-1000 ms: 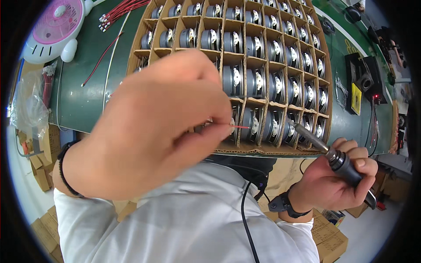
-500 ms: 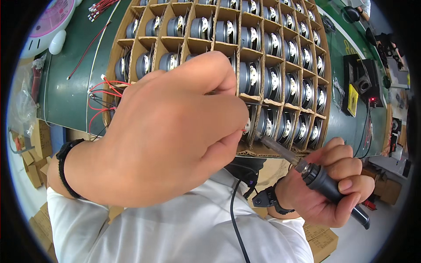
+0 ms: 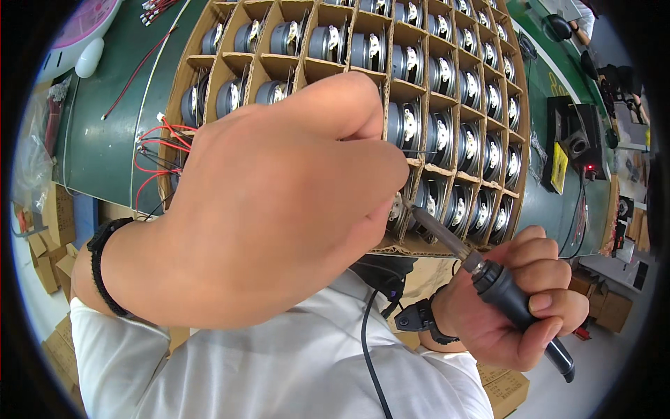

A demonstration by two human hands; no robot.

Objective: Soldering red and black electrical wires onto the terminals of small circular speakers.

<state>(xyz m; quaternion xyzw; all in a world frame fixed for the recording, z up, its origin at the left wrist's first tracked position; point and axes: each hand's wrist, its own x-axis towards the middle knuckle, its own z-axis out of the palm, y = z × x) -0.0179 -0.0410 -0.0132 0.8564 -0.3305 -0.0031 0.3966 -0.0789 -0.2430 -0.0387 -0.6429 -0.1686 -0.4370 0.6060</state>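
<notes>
Green surface (image 3: 118, 153) spreads under a divided carton (image 3: 201, 61) packed with speakers (image 3: 366, 52), its near rim close to the surface's front edge. A second ago your left hand (image 3: 279, 209) and the tip of your soldering iron (image 3: 443, 230) were apart; now they meet, the tip just beside the pale terminal plate (image 3: 396, 207) of a near-row speaker. That seems to bring the work down to this one joint, though whether the tip touches metal cannot be told. Your left hand is curled nearly closed with its fingertips out of sight, so you can't tell from here what it pinches; red wires (image 3: 174, 133) show past its left side. Your right hand (image 3: 488, 325) is wrapped round the iron's black handle (image 3: 513, 300). Cardboard dividers (image 3: 407, 91) wall the cells, so sideways room for the tip looks tight. To your right, a strip of green shows between the carton and a black stand (image 3: 592, 133), giving the iron more room; a black cable (image 3: 368, 342) hangs across your white shirt (image 3: 279, 377), below the near rim.
</notes>
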